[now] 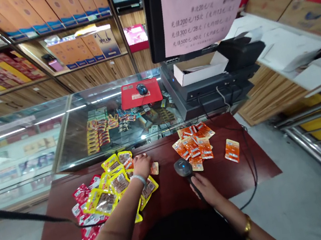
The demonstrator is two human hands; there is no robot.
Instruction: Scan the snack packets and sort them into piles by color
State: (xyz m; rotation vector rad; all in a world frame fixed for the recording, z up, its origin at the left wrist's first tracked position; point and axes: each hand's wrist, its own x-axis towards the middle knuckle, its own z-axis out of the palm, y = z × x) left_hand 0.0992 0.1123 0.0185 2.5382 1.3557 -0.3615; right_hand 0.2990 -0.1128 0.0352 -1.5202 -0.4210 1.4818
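the right hand (205,188) grips the handle of a barcode scanner (183,167), fingers wrapped shut around it, its head tilted up over the middle of the dark red counter (249,166) so the window faces the packets. the left hand (142,165) reaches to the counter's far edge, beside the glass display case (67,140), and rests on an orange packet (154,168); whether the fingers pinch it or lie flat i cannot tell. yellow packets (110,188) and red packets (82,193) lie heaped toward the left edge, under the left forearm. a separate orange pile (194,145) sits across the scanner toward the right, kept apart, seemingly as a sorted group.
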